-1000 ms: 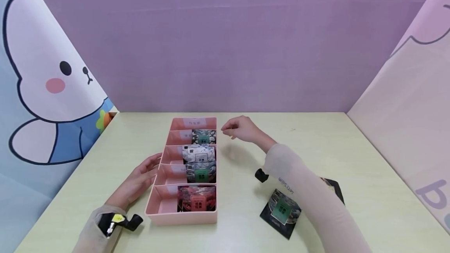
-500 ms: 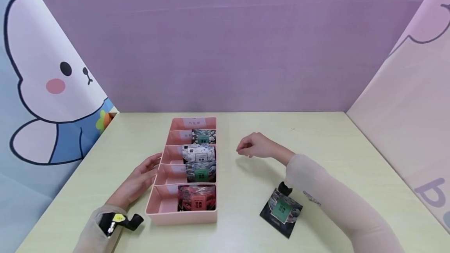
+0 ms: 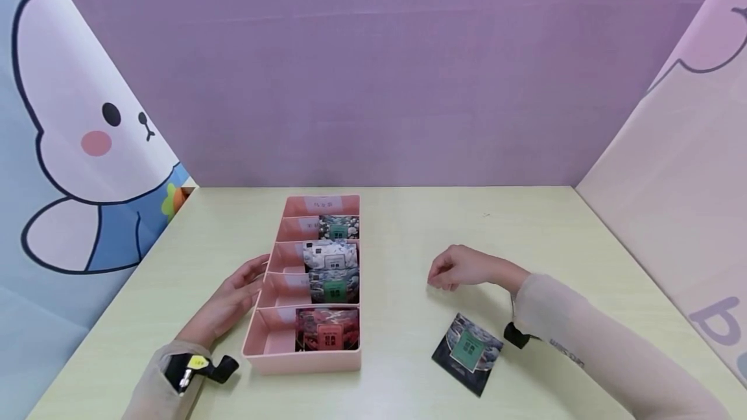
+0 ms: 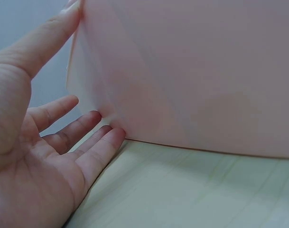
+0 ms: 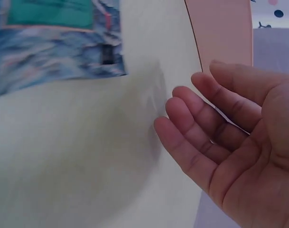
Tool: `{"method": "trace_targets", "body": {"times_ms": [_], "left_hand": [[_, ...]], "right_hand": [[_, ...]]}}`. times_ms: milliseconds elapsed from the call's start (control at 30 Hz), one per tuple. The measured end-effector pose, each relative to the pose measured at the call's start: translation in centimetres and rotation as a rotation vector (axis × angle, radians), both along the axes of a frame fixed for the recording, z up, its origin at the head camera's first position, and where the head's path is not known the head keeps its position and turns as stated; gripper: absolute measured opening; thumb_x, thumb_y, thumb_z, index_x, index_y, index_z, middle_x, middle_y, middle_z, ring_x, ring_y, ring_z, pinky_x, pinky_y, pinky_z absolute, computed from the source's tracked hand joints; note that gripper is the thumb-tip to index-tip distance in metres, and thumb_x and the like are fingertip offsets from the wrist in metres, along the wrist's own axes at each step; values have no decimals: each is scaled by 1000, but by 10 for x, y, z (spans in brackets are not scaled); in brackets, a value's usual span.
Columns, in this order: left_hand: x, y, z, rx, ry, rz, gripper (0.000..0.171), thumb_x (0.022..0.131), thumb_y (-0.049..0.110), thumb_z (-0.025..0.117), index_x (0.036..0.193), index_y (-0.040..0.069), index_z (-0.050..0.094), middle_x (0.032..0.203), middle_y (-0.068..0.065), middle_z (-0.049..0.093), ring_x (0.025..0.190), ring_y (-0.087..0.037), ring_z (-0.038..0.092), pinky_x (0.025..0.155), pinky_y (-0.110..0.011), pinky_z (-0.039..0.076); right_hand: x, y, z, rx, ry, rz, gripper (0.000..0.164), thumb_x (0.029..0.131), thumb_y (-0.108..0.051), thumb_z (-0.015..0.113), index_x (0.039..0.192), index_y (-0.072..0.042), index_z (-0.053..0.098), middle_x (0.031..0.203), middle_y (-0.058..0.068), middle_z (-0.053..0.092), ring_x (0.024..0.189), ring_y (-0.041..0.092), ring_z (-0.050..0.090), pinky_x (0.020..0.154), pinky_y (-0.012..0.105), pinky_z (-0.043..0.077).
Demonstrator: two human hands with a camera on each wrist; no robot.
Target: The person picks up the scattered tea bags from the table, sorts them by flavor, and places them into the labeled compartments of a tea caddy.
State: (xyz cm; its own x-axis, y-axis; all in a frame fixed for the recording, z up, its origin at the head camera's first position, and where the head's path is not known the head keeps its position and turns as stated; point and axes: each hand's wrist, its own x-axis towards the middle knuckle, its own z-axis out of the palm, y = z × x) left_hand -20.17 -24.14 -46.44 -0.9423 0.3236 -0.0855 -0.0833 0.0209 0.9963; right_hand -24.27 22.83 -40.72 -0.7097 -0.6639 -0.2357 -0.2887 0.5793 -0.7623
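My left hand (image 3: 230,300) rests against the left side of a pink divided box (image 3: 300,363); in the left wrist view its relaxed fingertips touch the box wall (image 4: 206,85). My right hand (image 3: 463,268) hovers over the table with nothing in it, its fingers loosely bent in the right wrist view. Just below it lies a dark sachet with a green label (image 3: 467,352), flat and turned at an angle. Inside the box stand a red sachet (image 3: 327,329) in the front compartment, a green-labelled sachet (image 3: 334,286), a white-blue sachet (image 3: 331,255) and a dark floral sachet (image 3: 338,227) further back.
The box's farthest compartment (image 3: 323,204) carries a white label and shows no sachet. A pale wooden table (image 3: 408,329) lies under everything. A purple backdrop (image 3: 373,83) rises behind, with printed cloth panels at both sides.
My right hand has moved from beside the box's far end back toward me and to the right, closer to the dark sachet on the table. The left hand stays put.
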Motion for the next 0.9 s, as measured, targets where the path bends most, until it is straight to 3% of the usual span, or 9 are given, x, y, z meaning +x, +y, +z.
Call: {"method": "trace_targets", "body": {"times_ms": [400,567,733,900], "left_hand": [[0,-1,1,-1,-11,10,65,105,19,51,157,0,15,157,-24,20,117,2,51,97,-21,47],[1,-1,0,12,6,1,65,105,16,50,156,-3,14,154,-24,21,117,1,51,97,-21,47],[0,-1,0,5,-1,11,64,105,17,51,156,-1,16,150,-15,29,117,1,51,97,-21,46],[0,-1,0,12,4,6,64,105,16,50,156,-2,15,153,-21,24,117,1,51,97,-21,46]], "right_hand": [[16,27,-15,-28,-166,-39,15,95,-14,66,95,-2,75,81,9,71,72,22,66,66,33,58],[19,32,-16,-65,-194,8,12,90,-7,69,98,2,73,84,8,72,71,17,65,64,30,57],[20,31,-17,-89,-213,53,17,85,4,67,101,3,72,85,9,73,73,15,65,61,25,53],[21,30,-18,-112,-227,82,25,78,11,64,101,6,71,83,14,71,74,17,65,63,24,51]]}}
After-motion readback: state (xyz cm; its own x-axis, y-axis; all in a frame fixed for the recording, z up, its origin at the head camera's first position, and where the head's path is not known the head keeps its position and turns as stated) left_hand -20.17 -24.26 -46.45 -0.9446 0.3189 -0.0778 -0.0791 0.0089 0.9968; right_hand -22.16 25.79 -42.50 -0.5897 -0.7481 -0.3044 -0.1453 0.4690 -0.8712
